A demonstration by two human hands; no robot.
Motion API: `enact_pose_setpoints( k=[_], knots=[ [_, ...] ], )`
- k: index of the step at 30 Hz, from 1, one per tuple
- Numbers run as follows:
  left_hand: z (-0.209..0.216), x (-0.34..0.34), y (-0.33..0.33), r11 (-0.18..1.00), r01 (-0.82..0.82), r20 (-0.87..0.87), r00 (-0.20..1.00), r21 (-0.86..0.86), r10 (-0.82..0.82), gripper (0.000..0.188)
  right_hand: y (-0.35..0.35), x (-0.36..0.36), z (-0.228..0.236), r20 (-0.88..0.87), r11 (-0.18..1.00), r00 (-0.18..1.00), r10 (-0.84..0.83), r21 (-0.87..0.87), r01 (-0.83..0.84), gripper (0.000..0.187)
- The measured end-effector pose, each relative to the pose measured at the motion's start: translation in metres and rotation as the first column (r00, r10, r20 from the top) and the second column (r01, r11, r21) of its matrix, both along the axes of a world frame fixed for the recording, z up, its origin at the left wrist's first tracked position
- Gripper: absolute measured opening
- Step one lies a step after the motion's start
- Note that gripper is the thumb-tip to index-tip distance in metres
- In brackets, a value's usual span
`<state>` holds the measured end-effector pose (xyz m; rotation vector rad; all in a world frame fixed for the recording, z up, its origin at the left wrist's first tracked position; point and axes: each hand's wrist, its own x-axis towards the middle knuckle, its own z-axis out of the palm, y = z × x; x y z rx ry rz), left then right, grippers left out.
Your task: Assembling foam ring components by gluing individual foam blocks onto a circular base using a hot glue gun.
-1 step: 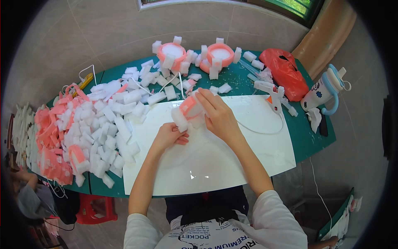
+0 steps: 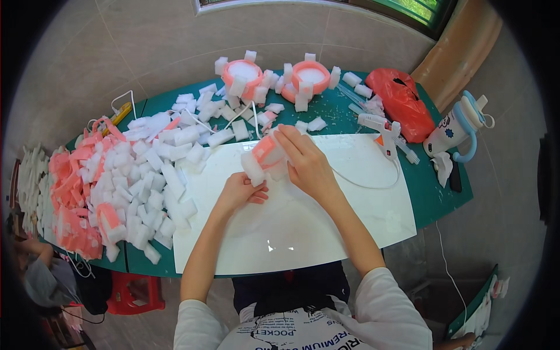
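Above the upper middle of the white board (image 2: pixel 303 221) I hold a pink foam ring (image 2: pixel 266 150) with white foam blocks on it. My right hand (image 2: pixel 304 160) grips its right side, with the fingers laid over the top and the thumb below. At the ring's left stands a white foam block (image 2: pixel 252 169). The fingers of my left hand (image 2: pixel 244 189) are curled and closed at this block's lower end; the exact contact is partly hidden. Two similar pink rings with white blocks, a left one (image 2: pixel 251 71) and a right one (image 2: pixel 318 86), stand at the back of the table.
A big heap of white foam blocks (image 2: pixel 146 192) covers the left side, with pink foam pieces (image 2: pixel 73 192) beyond it. To the right lie a white glue gun (image 2: pixel 378 124) with its cord on the board, a red plastic bag (image 2: pixel 402 105), a bottle (image 2: pixel 449 133) and a dark phone (image 2: pixel 455 178).
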<state>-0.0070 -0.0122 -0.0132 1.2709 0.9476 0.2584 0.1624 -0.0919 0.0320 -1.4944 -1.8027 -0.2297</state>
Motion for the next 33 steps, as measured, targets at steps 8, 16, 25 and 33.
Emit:
enact_pose_setpoints(
  k=[8, 16, 25, 33],
  knots=[
    [0.000, 0.006, -0.012, 0.996, -0.010, 0.219, 0.975, -0.083, 0.028, 0.045, 0.003, -0.012, -0.005, 0.091, 1.000, 0.996, 0.004, 0.007, -0.005, 0.055],
    [-0.024, 0.015, -0.023, 0.993, -0.118, 0.270, 0.957, 0.030, 0.106, 0.044, 0.004, -0.019, -0.008, 0.065, 1.000, 0.998, 0.016, 0.017, -0.018, 0.055],
    [-0.017, 0.018, -0.027, 0.987, -0.144, 0.203, 0.971, 0.078, 0.125, 0.036, 0.007, -0.018, -0.005, 0.088, 0.999, 0.996, 0.006, 0.033, -0.009, 0.056],
    [-0.006, 0.019, -0.028, 0.784, 0.043, -0.146, 0.987, 0.620, 0.061, 0.050, -0.001, -0.003, -0.002, 0.120, 0.995, 0.991, -0.055, 0.084, 0.045, 0.058]
  ],
)
